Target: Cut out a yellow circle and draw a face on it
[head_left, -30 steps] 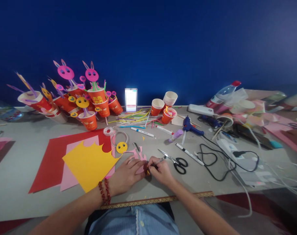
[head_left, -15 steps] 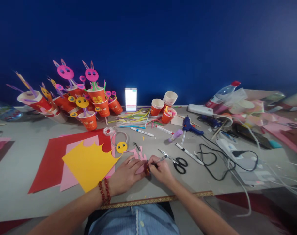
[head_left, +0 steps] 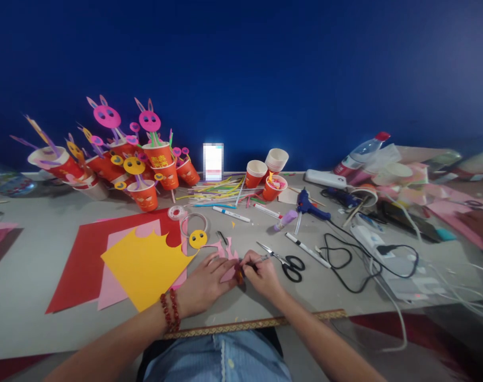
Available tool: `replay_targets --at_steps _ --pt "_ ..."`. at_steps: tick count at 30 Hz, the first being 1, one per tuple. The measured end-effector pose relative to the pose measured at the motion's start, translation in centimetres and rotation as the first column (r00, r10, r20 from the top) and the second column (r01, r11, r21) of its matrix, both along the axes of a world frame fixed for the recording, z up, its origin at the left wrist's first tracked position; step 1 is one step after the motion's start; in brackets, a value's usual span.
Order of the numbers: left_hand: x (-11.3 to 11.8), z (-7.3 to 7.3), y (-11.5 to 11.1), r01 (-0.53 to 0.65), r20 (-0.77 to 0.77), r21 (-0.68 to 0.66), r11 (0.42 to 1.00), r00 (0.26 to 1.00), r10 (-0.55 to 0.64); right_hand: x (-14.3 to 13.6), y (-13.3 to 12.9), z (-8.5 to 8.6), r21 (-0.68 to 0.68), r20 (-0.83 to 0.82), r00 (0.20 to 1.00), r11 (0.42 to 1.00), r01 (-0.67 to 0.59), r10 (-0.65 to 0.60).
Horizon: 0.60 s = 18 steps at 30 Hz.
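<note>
My left hand (head_left: 204, 285) lies nearly flat on the table, fingers stretched over a cut pink paper scrap (head_left: 226, 269). Its thumb and fingertips press down beside a small yellow-and-dark piece (head_left: 240, 274), mostly hidden between my two hands. My right hand (head_left: 261, 277) is closed around a marker (head_left: 264, 258), whose tip is down at that small piece. A yellow paper circle with two eyes (head_left: 197, 239) sits just beyond my left fingers. Black-handled scissors (head_left: 292, 268) lie partly spread to the right of my right hand.
Yellow (head_left: 146, 265) and red (head_left: 76, 270) sheets lie left. Decorated paper cups (head_left: 143, 196) crowd the back left. Pipe cleaners (head_left: 217, 191), stacked cups (head_left: 256, 174) and a blue glue gun (head_left: 311, 206) are behind. Cables (head_left: 353, 289) and a power strip (head_left: 371, 246) fill the right.
My right hand and marker shift very slightly over the small piece. My left hand stays in place. A dark, blurred shape at the far right edge moves over the pink paper.
</note>
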<state>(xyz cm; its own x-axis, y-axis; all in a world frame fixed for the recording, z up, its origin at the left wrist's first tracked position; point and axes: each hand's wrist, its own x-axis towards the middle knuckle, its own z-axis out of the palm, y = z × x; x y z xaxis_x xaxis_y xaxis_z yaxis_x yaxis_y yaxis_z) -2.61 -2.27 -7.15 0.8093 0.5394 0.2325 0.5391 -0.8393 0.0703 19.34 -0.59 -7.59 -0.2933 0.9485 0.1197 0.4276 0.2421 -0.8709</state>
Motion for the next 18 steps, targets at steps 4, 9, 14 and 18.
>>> replay_targets --at_steps 4,9,14,18 --pt "-0.01 0.02 0.0 0.004 0.003 -0.004 1.0 1.0 -0.004 -0.04 -0.11 -0.04 -0.011 -0.031 0.999 1.0 -0.004 0.003" --pt "0.02 0.18 0.08 0.006 0.014 -0.009 1.0 1.0 -0.006 -0.01 -0.18 -0.11 -0.003 -0.037 0.999 0.999 -0.033 0.032" --pt "0.01 0.07 0.08 0.0 0.005 -0.013 1.0 1.0 0.0 0.03 -0.13 -0.22 -0.005 -0.029 0.999 1.0 -0.02 0.02" --pt "-0.01 -0.02 0.03 -0.002 0.002 -0.004 1.0 1.0 0.002 0.03 -0.08 -0.3 0.011 -0.021 1.0 1.0 -0.016 0.016"
